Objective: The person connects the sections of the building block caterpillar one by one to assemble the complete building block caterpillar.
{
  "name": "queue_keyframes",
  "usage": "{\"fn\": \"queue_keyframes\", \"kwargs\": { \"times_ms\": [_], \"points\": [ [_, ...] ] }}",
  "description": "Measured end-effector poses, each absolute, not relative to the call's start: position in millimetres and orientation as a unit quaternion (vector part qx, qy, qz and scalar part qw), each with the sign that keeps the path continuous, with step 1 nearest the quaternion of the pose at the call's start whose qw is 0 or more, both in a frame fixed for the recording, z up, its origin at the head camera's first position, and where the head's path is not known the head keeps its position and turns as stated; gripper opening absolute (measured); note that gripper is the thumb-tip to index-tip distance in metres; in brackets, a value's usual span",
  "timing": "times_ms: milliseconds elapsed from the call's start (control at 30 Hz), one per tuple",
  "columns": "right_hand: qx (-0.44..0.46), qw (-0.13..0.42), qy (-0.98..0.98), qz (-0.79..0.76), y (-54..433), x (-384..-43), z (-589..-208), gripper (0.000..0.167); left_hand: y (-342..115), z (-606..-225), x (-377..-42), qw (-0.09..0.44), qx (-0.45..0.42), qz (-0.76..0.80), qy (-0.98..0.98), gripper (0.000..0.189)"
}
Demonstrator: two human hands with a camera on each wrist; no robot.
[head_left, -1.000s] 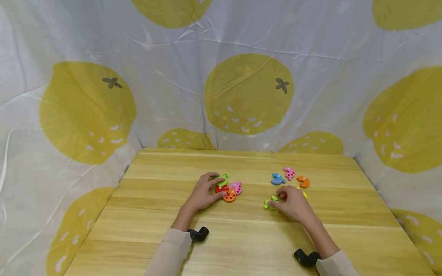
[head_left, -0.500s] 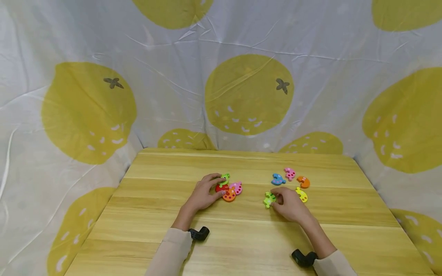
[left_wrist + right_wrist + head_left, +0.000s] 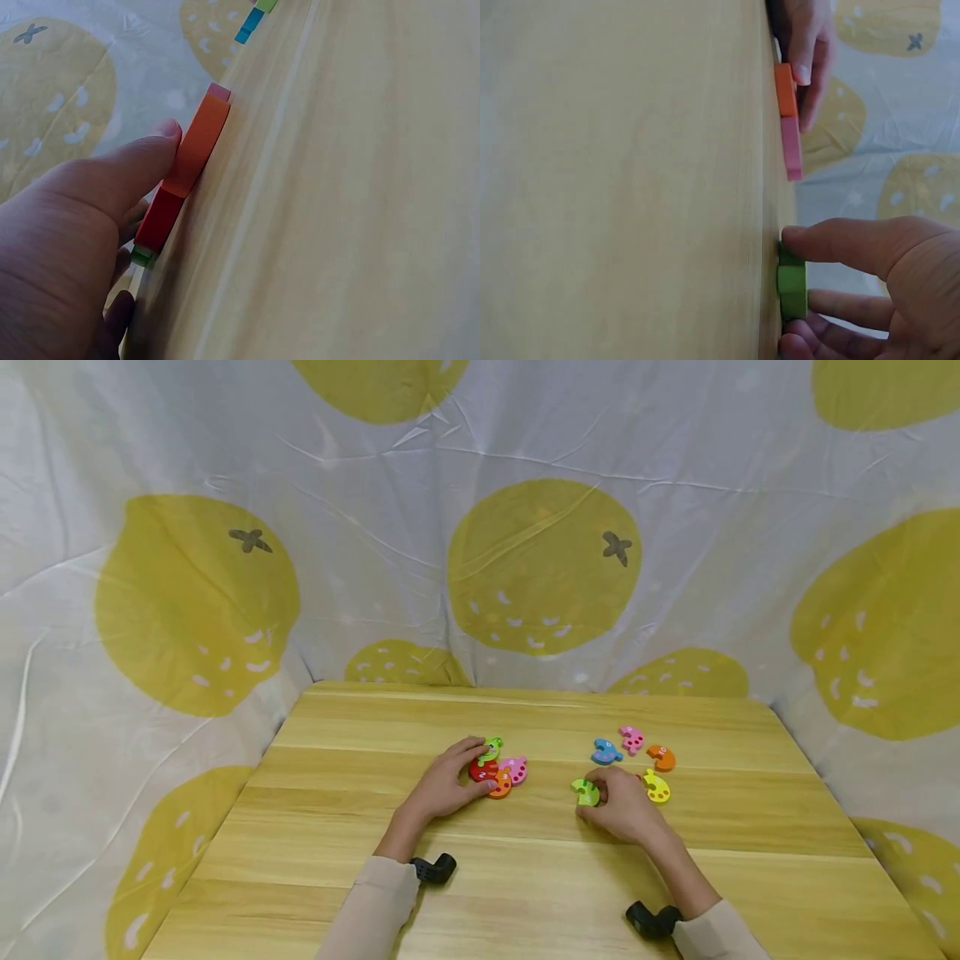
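Note:
My left hand (image 3: 448, 778) lies around a small cluster of touching puzzle pieces, its thumb against the orange piece (image 3: 501, 787) and its fingertips at the green head piece (image 3: 491, 748). Between them sit a red piece (image 3: 482, 771) and a pink piece (image 3: 514, 768) with dots. Across a gap to the right, my right hand (image 3: 628, 803) pinches a striped green puzzle piece (image 3: 586, 792) at the tabletop. In the right wrist view, the thumb touches one end of this green piece (image 3: 793, 289) and the fingers the other. Part of it is hidden by the hand.
Beyond my right hand lie loose puzzle pieces: blue (image 3: 606, 752), pink (image 3: 632, 739), orange (image 3: 662, 757) and yellow (image 3: 657, 786). A bit of red shows beside the yellow one. The wooden table (image 3: 337, 718) meets a lemon-print curtain (image 3: 360, 527) at its back.
The green piece under my right hand has been turned; its knob pointed left, then toward me, and is now hidden. The right hand shifted slightly left. My left hand has hardly moved.

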State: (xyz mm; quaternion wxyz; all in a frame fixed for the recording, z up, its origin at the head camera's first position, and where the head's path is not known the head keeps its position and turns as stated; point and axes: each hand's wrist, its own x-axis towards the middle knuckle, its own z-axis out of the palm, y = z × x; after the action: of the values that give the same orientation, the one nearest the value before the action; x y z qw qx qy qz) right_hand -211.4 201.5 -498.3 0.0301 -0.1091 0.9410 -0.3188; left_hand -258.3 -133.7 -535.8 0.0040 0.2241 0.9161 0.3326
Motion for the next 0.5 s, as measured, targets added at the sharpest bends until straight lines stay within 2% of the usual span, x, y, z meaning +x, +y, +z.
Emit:
{"fn": "queue_keyframes", "kwargs": {
  "times_ms": [300, 500],
  "points": [
    [-0.108, 0.007, 0.934, -0.342, 194, -223, -499, 0.054, -133, -535, -257, 0.012, 0.213, 0.346, 0.914, 0.07],
    [-0.114, 0.012, 0.919, -0.377, 182, -235, -500, 0.05, -134, -535, -257, 0.026, 0.214, 0.358, 0.908, 0.071]
  ]
}}
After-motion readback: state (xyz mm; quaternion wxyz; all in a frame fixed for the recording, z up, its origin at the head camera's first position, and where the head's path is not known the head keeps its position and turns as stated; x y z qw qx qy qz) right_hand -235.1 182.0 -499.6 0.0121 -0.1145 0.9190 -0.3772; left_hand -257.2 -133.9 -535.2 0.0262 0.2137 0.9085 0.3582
